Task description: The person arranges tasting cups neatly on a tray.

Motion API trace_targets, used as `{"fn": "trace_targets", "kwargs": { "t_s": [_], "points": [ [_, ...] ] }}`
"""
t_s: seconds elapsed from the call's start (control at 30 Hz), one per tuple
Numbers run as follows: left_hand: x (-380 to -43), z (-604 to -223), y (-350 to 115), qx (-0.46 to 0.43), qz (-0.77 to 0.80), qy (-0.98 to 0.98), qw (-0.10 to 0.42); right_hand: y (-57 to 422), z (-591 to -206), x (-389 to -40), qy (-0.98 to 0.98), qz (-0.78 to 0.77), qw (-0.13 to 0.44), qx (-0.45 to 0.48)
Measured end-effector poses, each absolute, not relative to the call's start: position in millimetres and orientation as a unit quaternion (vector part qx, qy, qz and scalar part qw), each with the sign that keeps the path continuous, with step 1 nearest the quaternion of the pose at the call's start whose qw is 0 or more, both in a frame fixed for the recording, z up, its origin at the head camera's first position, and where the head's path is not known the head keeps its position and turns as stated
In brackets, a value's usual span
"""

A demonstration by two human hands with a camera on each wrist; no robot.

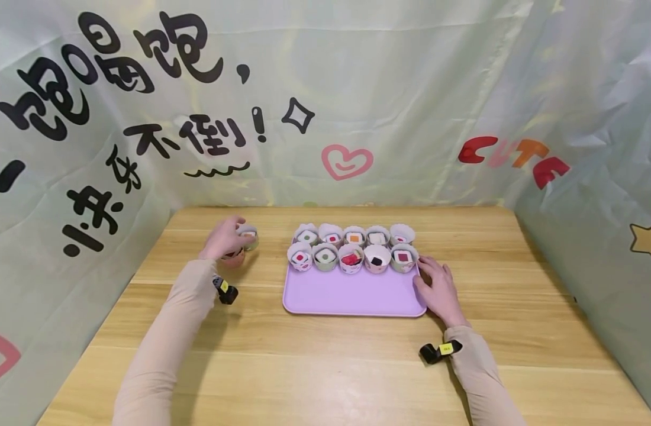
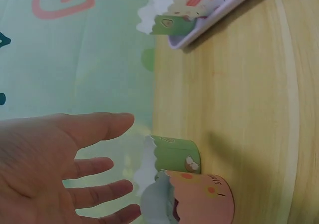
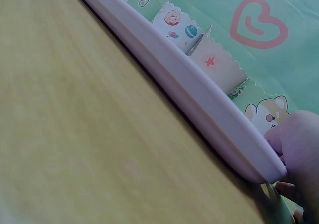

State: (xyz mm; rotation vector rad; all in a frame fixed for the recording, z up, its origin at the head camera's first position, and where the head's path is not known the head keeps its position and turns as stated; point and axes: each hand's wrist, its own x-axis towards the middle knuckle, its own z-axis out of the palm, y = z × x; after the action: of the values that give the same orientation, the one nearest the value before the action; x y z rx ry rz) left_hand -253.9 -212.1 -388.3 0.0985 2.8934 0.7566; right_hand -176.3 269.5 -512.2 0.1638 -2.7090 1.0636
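At the left of the head view my left hand (image 1: pixel 224 239) is over two paper cups, its fingers spread and holding nothing. In the left wrist view these show as a green cup (image 2: pixel 178 155) and an orange cup (image 2: pixel 207 200) side by side, with the fingertips right at their scalloped rims. My right hand (image 1: pixel 438 289) grips the right edge of a lilac tray (image 1: pixel 352 296), thumb over the rim and fingers lower down outside it. Two rows of paper cups fill the tray's back half, among them a green cup (image 1: pixel 403 260) beside the right hand.
The cups on the tray hold small pieces, such as an orange-centred square (image 1: pixel 354 239) and a red piece (image 1: pixel 351 258). A printed cloth (image 1: pixel 411 89) rises behind the wooden table (image 1: pixel 325 367) and along both sides.
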Motion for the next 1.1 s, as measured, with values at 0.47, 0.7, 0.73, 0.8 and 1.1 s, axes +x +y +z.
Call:
{"fn": "trace_targets", "kwargs": {
  "t_s": [0.47, 0.7, 0.73, 0.8, 1.1],
  "points": [
    [-258.1, -405.9, -209.7, 0.009, 0.233, 0.968, 0.097, 269.4, -513.8, -175.4, -0.924, 0.359, 0.122, 0.054],
    [-259.3, -413.9, -211.6, -0.008, 0.222, 0.974, 0.048, 269.8, -512.4, -176.4, -0.925, 0.359, 0.113, 0.054],
    [-259.4, -415.0, -212.4, -0.010, 0.218, 0.975, 0.040, 269.7, -511.9, -176.5, -0.925, 0.360, 0.113, 0.054],
    [-259.5, -416.8, -213.7, -0.010, 0.210, 0.977, 0.028, 269.6, -511.8, -176.8, -0.925, 0.360, 0.112, 0.055],
    [-262.4, -421.9, -213.4, 0.006, 0.185, 0.983, 0.002, 270.1, -513.8, -177.6, -0.926, 0.356, 0.115, 0.056]
  ]
}}
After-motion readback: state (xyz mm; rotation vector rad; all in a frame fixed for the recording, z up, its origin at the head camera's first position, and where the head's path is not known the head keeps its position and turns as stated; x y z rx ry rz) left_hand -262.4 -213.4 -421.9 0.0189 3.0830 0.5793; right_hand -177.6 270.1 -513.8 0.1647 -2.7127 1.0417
